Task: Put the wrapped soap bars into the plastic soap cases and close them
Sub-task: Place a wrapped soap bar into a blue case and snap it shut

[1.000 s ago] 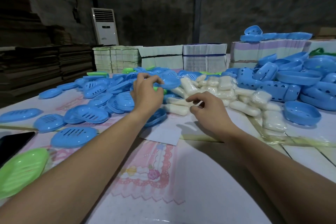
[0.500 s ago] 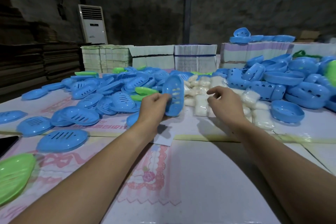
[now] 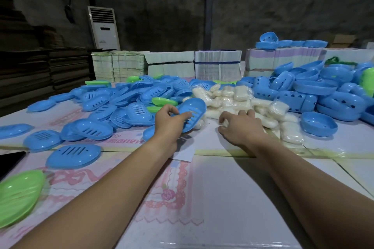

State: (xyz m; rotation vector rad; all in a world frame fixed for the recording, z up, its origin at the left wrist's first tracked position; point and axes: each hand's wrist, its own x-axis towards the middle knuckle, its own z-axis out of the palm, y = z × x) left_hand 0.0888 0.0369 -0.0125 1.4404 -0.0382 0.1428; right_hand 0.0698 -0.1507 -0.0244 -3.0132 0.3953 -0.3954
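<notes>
Work table [image 3: 222, 198], covered in white and pink printed sheeting: the surface on which everything below lies; my two forearms reach across it.

Heap of blue slotted lids [image 3: 129, 105], to the left of the soap pile: many pieces, overlapping, a few green ones mixed in.

Heap of blue case bottoms [image 3: 323, 95], to the right of the soap pile: stacked and tumbled, some with heart-shaped holes.

Soap pile [image 3: 232, 101], wrapped white bars, mid-table between the two blue heaps: loose, overlapping.

Stacks of flat printed cartons [image 3: 217, 64], behind the soap pile, along the far table edge.

Green lid [image 3: 18, 194], far to the left of the soap pile, at the table's near corner, beside a dark flat device [image 3: 10, 161].

Single blue case bottom [image 3: 318, 126], right of the soap pile, standing alone, open side up.

Blue slotted lid [image 3: 192, 113], at the soap pile's left edge: raised and tilted, held by my left hand [image 3: 168, 125], thumb and fingers curled round its near rim.

My right hand [image 3: 240, 127], at the soap pile's near edge: palm down, fingers curled onto a wrapped soap bar [image 3: 224, 122]; I cannot tell whether the bar is lifted.
</notes>
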